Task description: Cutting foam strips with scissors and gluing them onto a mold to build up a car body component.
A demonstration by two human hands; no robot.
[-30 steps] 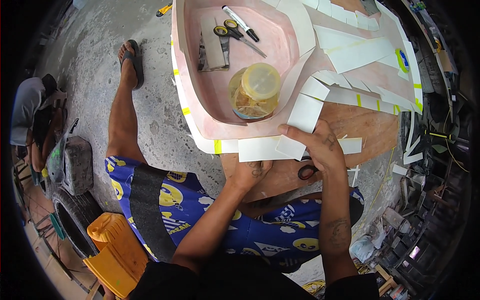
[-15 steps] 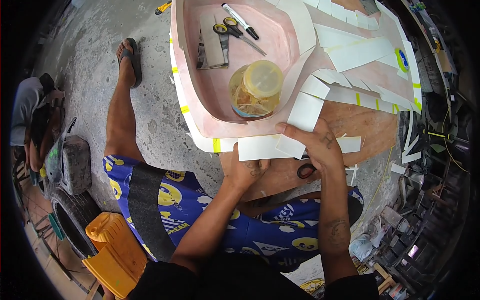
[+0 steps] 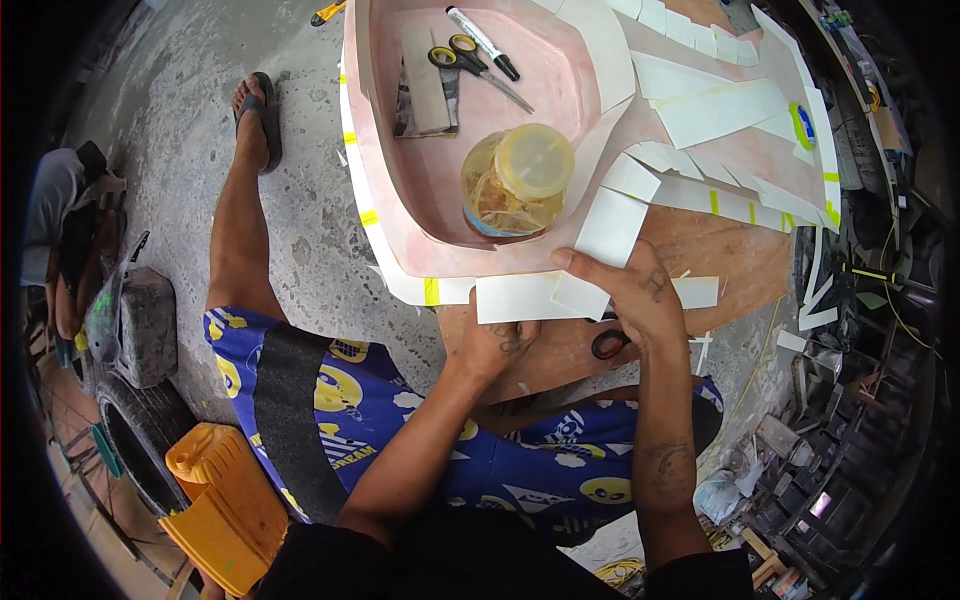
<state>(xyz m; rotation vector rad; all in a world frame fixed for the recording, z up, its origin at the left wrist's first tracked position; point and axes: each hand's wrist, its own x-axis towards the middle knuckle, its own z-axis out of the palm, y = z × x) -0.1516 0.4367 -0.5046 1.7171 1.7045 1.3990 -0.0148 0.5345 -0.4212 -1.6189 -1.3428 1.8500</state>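
A pink moulded shell (image 3: 440, 254) with a raised rim lies before me, white card pieces along its edge. My left hand (image 3: 492, 338) is closed on a white card strip (image 3: 514, 299) at the near edge, its fingers hidden beneath. My right hand (image 3: 648, 298) presses its thumb on a tilted white card piece (image 3: 610, 232) that overlaps the strip's right end; its other fingers are underneath. Beside that hand shows a red-and-black loop handle (image 3: 609, 344), the rest hidden. Inside the shell stand a yellowish lidded jar (image 3: 515, 180), black-and-yellow scissors (image 3: 470, 62) and a marker (image 3: 484, 44).
More white cards (image 3: 720, 110) and a green-and-blue tape dispenser (image 3: 803, 126) lie on the shell's right side. A brown board (image 3: 740, 250) is under it. A yellow plastic container (image 3: 228, 490) and a tyre (image 3: 140, 430) sit left of my legs. Another person (image 3: 65, 220) is at far left.
Both hands keep the same grip on the card pieces. Only the view has shifted very slightly.
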